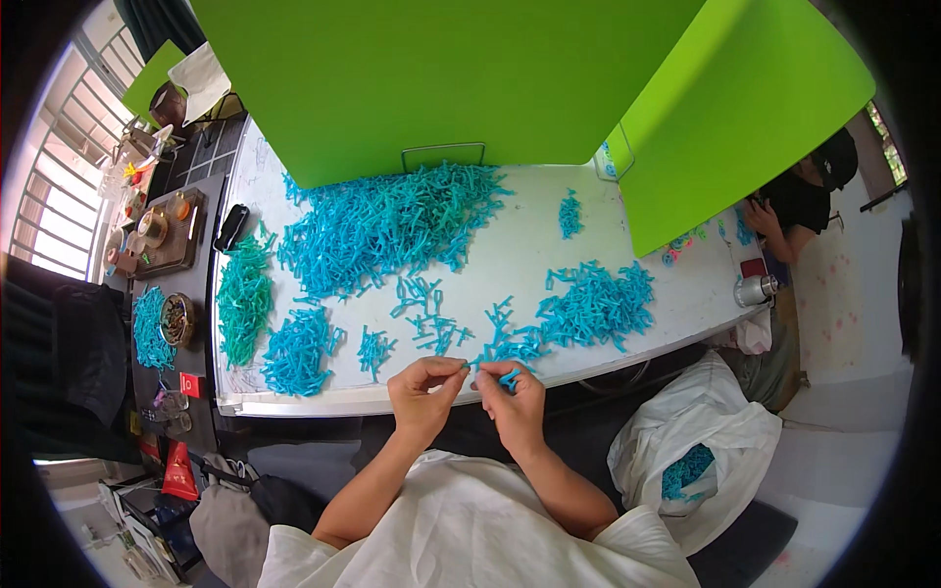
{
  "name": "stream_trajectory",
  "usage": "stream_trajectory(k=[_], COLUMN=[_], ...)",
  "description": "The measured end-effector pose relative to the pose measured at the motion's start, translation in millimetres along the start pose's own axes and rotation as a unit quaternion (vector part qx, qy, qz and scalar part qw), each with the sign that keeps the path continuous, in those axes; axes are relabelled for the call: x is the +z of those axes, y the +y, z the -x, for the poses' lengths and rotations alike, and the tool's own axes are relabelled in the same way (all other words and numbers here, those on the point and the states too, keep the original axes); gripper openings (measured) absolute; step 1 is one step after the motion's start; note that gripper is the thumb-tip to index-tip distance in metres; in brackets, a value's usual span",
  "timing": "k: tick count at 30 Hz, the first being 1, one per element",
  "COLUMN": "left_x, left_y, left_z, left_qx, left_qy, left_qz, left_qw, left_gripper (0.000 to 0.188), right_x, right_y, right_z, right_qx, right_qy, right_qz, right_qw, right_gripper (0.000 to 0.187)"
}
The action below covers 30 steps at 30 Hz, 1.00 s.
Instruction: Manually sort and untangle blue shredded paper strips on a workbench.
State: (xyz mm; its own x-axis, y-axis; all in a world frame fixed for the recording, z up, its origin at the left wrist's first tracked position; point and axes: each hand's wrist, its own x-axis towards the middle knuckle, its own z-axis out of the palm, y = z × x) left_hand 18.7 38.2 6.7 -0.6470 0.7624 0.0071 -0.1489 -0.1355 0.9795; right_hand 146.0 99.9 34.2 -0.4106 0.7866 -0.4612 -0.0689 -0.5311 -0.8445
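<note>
Both hands' fingertips (pixel 467 368) pinch small blue piece (pixel 510 376) between grips.

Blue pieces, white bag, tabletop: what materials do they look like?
Blue pieces: likely moulded plastic, uniform saturated colour, thin branching shapes; the hands, left and right, pinch one.
White bag: thin plastic film or woven sack, crumpled soft folds; can't tell which.
Tabletop: white, smooth, matte board, possibly laminate.

One fisheye view from the person's head looks steeply down, close above the hands (pixel 469 392), across the desk (pixel 588 257) to the far green boards (pixel 451 78).
</note>
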Motion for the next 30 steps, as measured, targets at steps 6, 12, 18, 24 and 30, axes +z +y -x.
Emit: stream_trajectory(k=[6,12,18,24,30], left_x=[3,17,-17,-22,4], left_y=[-7,8,8,-11,-29], left_z=[-2,-15,-51,-86,-110], left_qx=[-0.052,-0.09,0.062,0.119,0.065], left_qy=[-0.04,-0.05,0.073,0.056,0.021], left_qz=[0.015,-0.042,-0.375,-0.525,-0.616], left_qw=[0.998,0.994,0.922,0.841,0.785], left_gripper=[0.014,0.022,0.007,0.007,0.017], right_x=[-10,-37,-133,-122,-92], right_y=[19,-16,-57,-67,-38], right_z=[-4,-27,-76,-65,-37], right_qx=[-0.233,-0.197,-0.295,-0.298,-0.111], right_qy=[0.046,0.164,0.274,0.319,0.039], right_qz=[0.154,0.179,0.233,0.392,0.243], right_qw=[0.959,0.95,0.885,0.809,0.963], right_gripper=[0.015,0.013,0.017,0.019,0.022])
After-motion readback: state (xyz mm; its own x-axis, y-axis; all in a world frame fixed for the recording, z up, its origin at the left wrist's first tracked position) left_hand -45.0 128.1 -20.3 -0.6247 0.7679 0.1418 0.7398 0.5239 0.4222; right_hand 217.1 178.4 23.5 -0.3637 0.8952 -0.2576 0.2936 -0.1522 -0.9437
